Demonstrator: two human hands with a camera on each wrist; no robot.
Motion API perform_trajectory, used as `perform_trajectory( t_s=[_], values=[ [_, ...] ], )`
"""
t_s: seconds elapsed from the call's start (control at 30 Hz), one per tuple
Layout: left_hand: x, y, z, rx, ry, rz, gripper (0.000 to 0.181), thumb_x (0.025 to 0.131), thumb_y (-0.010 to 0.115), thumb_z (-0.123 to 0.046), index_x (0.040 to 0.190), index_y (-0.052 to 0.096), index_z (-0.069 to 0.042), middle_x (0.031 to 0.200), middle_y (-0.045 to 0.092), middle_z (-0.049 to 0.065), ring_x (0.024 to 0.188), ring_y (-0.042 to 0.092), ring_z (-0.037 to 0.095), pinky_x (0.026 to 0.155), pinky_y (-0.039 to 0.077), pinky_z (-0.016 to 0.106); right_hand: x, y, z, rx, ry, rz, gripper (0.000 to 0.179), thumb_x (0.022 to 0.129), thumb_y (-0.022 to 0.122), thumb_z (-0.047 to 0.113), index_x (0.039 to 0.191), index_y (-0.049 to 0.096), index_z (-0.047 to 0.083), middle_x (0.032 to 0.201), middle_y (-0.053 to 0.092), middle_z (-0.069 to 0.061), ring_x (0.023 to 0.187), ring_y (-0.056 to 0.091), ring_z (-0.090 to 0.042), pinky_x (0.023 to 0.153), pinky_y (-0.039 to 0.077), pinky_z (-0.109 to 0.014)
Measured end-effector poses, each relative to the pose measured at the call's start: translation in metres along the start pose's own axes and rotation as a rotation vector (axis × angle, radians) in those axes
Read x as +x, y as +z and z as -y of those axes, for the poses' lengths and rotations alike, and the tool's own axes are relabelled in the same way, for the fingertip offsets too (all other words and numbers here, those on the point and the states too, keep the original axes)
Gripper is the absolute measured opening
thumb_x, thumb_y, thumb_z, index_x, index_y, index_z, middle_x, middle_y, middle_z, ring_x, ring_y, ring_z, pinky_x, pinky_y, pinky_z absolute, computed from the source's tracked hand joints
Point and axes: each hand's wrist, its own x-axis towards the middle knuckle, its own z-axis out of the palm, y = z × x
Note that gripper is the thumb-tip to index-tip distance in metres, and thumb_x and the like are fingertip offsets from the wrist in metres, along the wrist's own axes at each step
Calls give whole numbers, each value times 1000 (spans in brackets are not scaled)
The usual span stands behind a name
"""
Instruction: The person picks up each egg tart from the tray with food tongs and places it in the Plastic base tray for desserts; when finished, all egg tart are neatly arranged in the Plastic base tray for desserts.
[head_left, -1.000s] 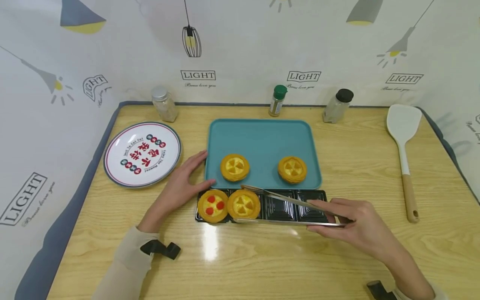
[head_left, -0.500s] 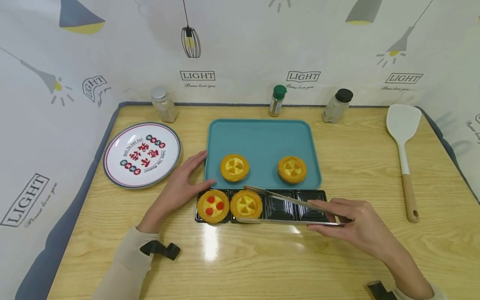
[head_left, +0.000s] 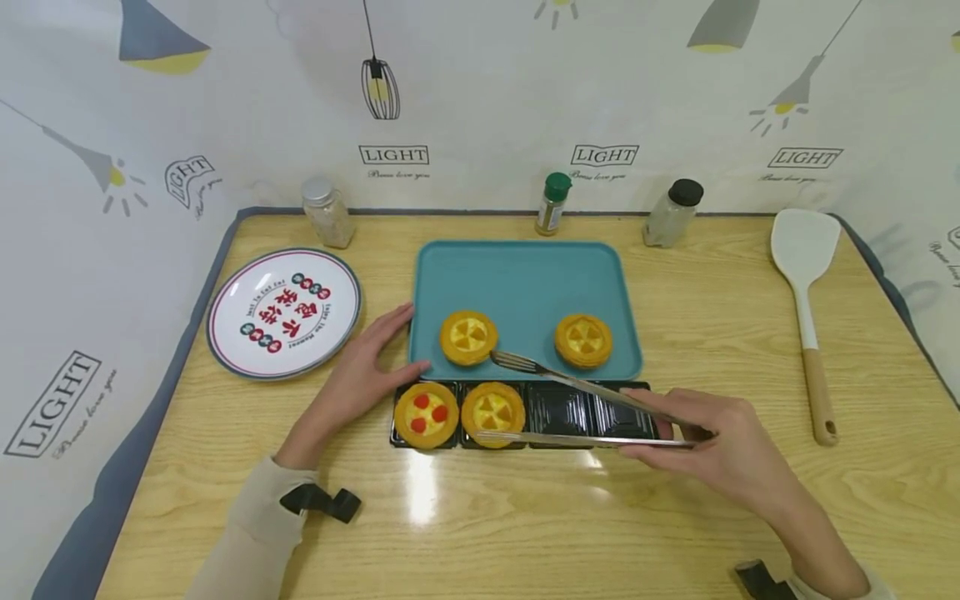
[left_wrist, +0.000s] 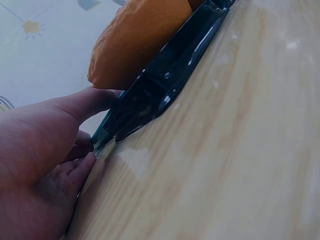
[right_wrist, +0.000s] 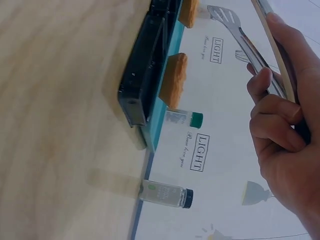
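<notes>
My right hand [head_left: 716,446] holds metal tongs [head_left: 577,383] with fork-like ends, also visible in the right wrist view. The tongs' ends are spread apart, one over the blue tray's near edge and one over the near side of a fruit-topped egg tart [head_left: 492,410]. That tart sits in the second compartment of a black plastic container [head_left: 558,410]. In the first compartment is an egg tart with red pieces [head_left: 426,415]. My left hand [head_left: 358,379] rests at the left edge and near corner of the blue tray [head_left: 525,275], fingers extended, thumb by the container.
Two more egg tarts, a left one [head_left: 468,338] and a right one [head_left: 583,341], lie on the tray. A printed plate [head_left: 232,333] is at left and a white spatula [head_left: 806,250] at right. A silver-lidded jar [head_left: 327,212], green-capped bottle [head_left: 553,204] and black-lidded jar [head_left: 673,214] line the back.
The fruit-topped tart has shifted slightly right into the second compartment. The tongs have spread wider, their far end moving up onto the tray's edge. The left hand has stayed put.
</notes>
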Motion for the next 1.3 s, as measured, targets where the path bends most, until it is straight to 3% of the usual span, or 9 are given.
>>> perform_trajectory(
  t_s=[0.1, 0.33, 0.47, 0.63, 0.93, 1.3],
  values=[
    [0, 0, 0, 2, 7, -4, 83, 86, 73, -48, 154, 34, -20, 158, 30, 4, 143, 27, 28, 114, 24, 54, 4, -4, 2, -24, 8, -31, 60, 59, 92, 6, 116, 74, 13, 72, 51, 17, 51, 26, 7, 40, 26, -11],
    [0, 1, 0, 0, 19, -14, 82, 86, 73, -47, 154, 35, -19, 157, 31, 4, 142, 28, 27, 114, 24, 51, 20, -3, 7, -158, 60, -23, 58, 68, 91, 27, 122, 72, 24, 77, 58, 20, 48, 28, 3, 43, 28, -13],
    [1, 1, 1, 0, 22, -20, 82, 86, 73, -48, 153, 35, -18, 157, 32, 4, 142, 29, 26, 114, 25, 50, 36, 4, 9, -210, 40, -33, 56, 68, 90, 30, 120, 72, 22, 72, 53, 22, 47, 30, 1, 42, 27, -14],
    [1, 2, 2, -4, 26, -24, 82, 86, 72, -48, 153, 36, -18, 156, 32, 3, 142, 29, 26, 114, 25, 50, 54, 14, 9, -239, 49, -29, 53, 70, 88, 37, 118, 73, 19, 69, 55, 20, 47, 39, 2, 42, 34, -17],
    [1, 3, 3, -15, 35, -26, 81, 87, 72, -47, 153, 36, -18, 156, 32, 2, 142, 29, 25, 114, 25, 50, 70, 22, 7, -222, 98, 20, 48, 75, 85, 41, 112, 75, 11, 75, 68, 11, 56, 56, 4, 48, 48, -21],
    [0, 2, 2, -15, 19, -23, 81, 87, 73, -46, 153, 35, -19, 157, 32, 2, 142, 28, 25, 114, 25, 50, 74, 28, 2, -162, 130, 56, 48, 78, 81, 45, 109, 75, 9, 87, 73, -2, 63, 63, -1, 52, 52, -21]
  ],
)
